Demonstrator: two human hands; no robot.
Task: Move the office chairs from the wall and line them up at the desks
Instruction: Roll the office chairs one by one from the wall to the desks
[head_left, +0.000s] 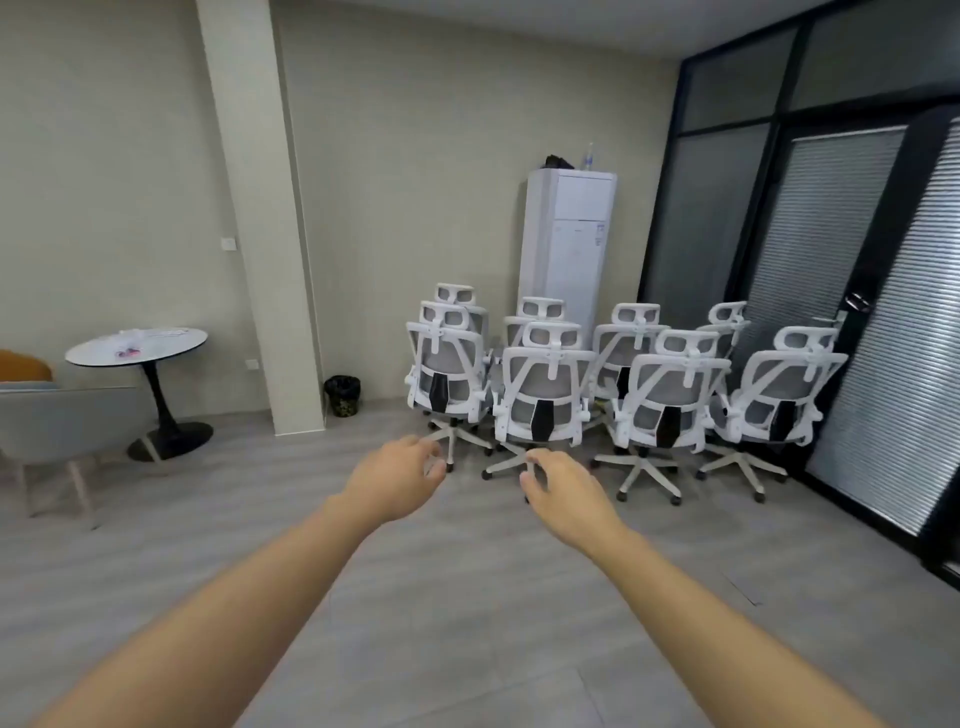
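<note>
Both arms stretched fwd at frame centre. Left hand (397, 480) w/ fingers loosely curled and apart, gripping nothing; right hand (563, 491) the same, fingers relaxed and spread, empty. Hands near each other, not touching, over bare grey floor (467, 597).

Just beyond fingertips, centre-right of frame: office chairs (543, 387), white frames w/ grey mesh backs, bunched in approx. two rows, backs toward camera, close to the far wall (415, 182). Nearest chair's star base just above the right hand in frame; contact not evident.

Behind chairs, upper centre-right: tall white floor AC unit (569, 244) w/ a bottle and dark item on top. Right edge: dark-framed glass partition (852, 291) w/ blinds. Left of chairs: small black bin (343, 396) by a pillar (265, 218). Mid-left: round table (137, 347) on black pedestal, small items on top; grey chair (62, 421) at left edge.
</note>
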